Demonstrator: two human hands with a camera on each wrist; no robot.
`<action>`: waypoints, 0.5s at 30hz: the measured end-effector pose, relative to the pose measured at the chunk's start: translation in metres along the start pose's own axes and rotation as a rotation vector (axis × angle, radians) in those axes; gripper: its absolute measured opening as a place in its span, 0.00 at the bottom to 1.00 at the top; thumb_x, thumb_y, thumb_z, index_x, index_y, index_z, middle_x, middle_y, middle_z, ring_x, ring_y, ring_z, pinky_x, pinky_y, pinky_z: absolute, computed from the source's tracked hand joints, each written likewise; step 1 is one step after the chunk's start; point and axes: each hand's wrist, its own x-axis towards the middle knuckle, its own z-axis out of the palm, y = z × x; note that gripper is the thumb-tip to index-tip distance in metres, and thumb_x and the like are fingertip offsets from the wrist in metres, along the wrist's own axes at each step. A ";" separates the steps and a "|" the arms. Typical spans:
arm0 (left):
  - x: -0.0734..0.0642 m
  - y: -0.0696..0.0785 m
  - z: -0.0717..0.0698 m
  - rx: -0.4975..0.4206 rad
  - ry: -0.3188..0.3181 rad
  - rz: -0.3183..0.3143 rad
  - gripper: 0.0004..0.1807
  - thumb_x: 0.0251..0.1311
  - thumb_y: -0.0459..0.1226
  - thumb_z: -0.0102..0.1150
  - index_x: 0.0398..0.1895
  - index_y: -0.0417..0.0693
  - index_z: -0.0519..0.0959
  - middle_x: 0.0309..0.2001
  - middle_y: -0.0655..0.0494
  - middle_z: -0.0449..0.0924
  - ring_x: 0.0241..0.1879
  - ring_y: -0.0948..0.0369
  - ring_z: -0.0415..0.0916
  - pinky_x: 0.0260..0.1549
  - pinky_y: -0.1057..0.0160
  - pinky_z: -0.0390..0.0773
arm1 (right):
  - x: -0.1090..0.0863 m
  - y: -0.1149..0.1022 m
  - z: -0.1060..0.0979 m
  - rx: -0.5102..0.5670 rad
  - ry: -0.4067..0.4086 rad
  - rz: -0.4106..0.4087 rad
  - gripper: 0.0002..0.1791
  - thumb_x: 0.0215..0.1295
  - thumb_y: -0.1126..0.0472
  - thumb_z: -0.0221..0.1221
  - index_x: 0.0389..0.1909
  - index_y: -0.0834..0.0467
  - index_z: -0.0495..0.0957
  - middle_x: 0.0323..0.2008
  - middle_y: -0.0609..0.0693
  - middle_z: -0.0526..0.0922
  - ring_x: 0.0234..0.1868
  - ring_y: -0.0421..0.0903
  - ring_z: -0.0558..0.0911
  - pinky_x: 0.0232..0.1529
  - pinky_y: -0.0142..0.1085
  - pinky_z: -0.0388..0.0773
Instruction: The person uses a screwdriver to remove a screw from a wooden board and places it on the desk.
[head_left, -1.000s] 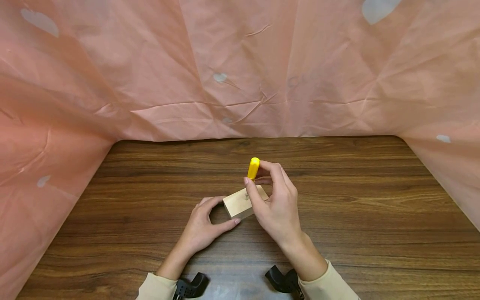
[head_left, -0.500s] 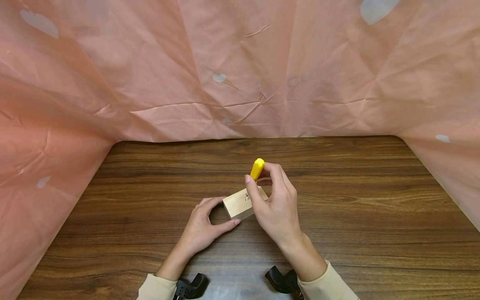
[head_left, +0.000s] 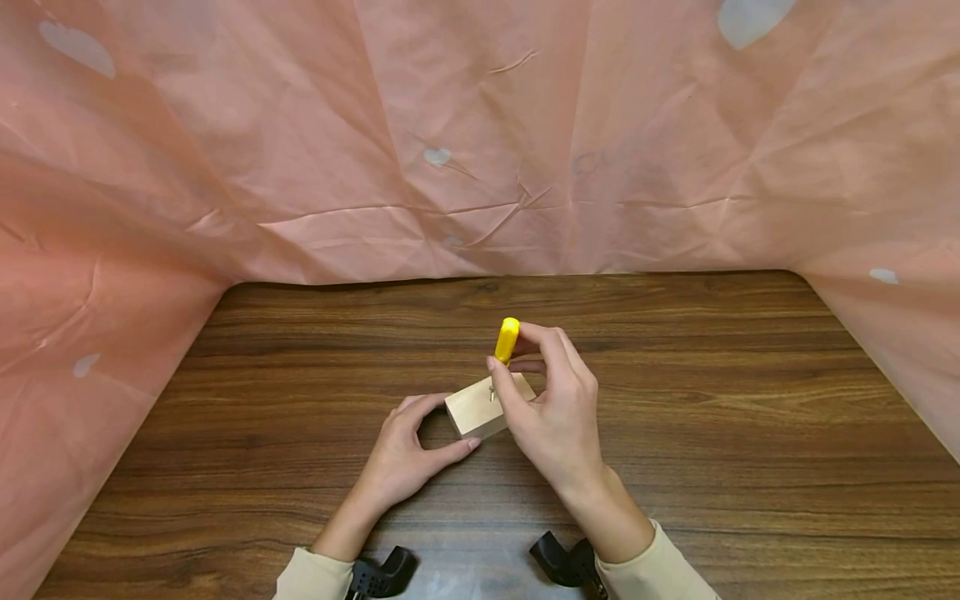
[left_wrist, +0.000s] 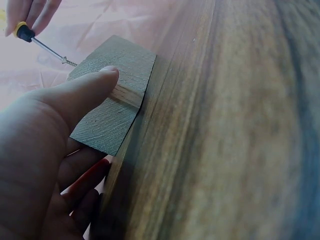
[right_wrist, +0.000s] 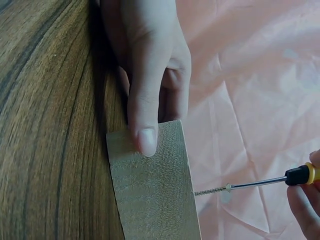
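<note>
A pale wooden block [head_left: 472,408] lies on the table, steadied by my left hand [head_left: 405,454], whose thumb and fingers grip it from opposite sides. From its upper face stands a screw [right_wrist: 211,191], with only the tip in the wood. My right hand [head_left: 555,408] pinches the yellow handle of a screwdriver [head_left: 507,337] between thumb and fingers above the block. In the right wrist view the screwdriver's shaft [right_wrist: 257,183] meets the screw head in line. The left wrist view shows my left thumb [left_wrist: 95,87] pressed on the block's side.
The brown wood-grain table [head_left: 712,433] extends around both hands. A pink cloth with pale hearts [head_left: 480,192] hangs along its back and sides. Black wrist mounts [head_left: 386,571] sit near the front edge at both sleeves.
The screwdriver handle tilted to the right, then swung back left, as the right fingers shifted on it. The block and left hand stay in place.
</note>
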 end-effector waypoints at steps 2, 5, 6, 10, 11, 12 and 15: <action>0.000 0.000 0.000 0.003 0.003 0.003 0.30 0.53 0.51 0.85 0.61 0.61 0.86 0.58 0.61 0.86 0.62 0.57 0.79 0.66 0.43 0.72 | 0.000 -0.001 0.000 0.012 0.000 0.008 0.19 0.61 0.73 0.72 0.53 0.66 0.81 0.42 0.56 0.87 0.41 0.48 0.90 0.44 0.32 0.89; 0.000 0.000 0.000 0.004 0.005 0.001 0.31 0.52 0.50 0.85 0.61 0.61 0.86 0.58 0.62 0.86 0.62 0.57 0.79 0.66 0.43 0.72 | 0.000 -0.001 -0.001 0.011 -0.003 0.025 0.18 0.61 0.73 0.70 0.52 0.66 0.81 0.41 0.56 0.87 0.42 0.48 0.90 0.46 0.32 0.89; 0.000 0.000 0.000 0.004 0.005 0.002 0.30 0.52 0.50 0.85 0.61 0.61 0.86 0.57 0.62 0.86 0.62 0.57 0.79 0.66 0.43 0.72 | -0.001 -0.001 0.000 0.005 -0.003 0.028 0.17 0.61 0.73 0.69 0.51 0.65 0.81 0.41 0.55 0.87 0.41 0.47 0.90 0.46 0.33 0.89; 0.000 -0.001 0.000 -0.001 0.000 -0.006 0.31 0.52 0.50 0.85 0.61 0.61 0.86 0.57 0.62 0.87 0.62 0.57 0.79 0.67 0.43 0.71 | -0.001 -0.001 0.000 -0.037 0.002 0.034 0.13 0.63 0.70 0.68 0.48 0.63 0.81 0.40 0.53 0.86 0.42 0.46 0.89 0.46 0.38 0.89; 0.000 0.000 0.000 -0.001 -0.001 -0.005 0.31 0.52 0.50 0.85 0.61 0.61 0.86 0.57 0.62 0.87 0.63 0.57 0.79 0.67 0.43 0.71 | -0.001 -0.001 0.001 -0.046 0.004 0.033 0.12 0.65 0.69 0.69 0.48 0.62 0.81 0.41 0.53 0.86 0.43 0.46 0.88 0.47 0.38 0.89; 0.000 0.000 0.000 0.000 -0.001 -0.004 0.31 0.53 0.50 0.85 0.61 0.61 0.86 0.57 0.62 0.87 0.63 0.57 0.79 0.67 0.43 0.71 | -0.001 -0.001 0.001 -0.050 0.006 0.032 0.11 0.66 0.67 0.70 0.47 0.62 0.82 0.41 0.53 0.85 0.43 0.46 0.88 0.47 0.36 0.88; 0.000 0.000 0.001 0.002 -0.001 0.000 0.31 0.53 0.50 0.85 0.61 0.61 0.86 0.58 0.62 0.87 0.63 0.57 0.79 0.67 0.42 0.72 | -0.001 -0.001 0.001 -0.046 0.007 0.027 0.11 0.68 0.64 0.72 0.48 0.61 0.84 0.41 0.52 0.83 0.43 0.45 0.87 0.47 0.31 0.87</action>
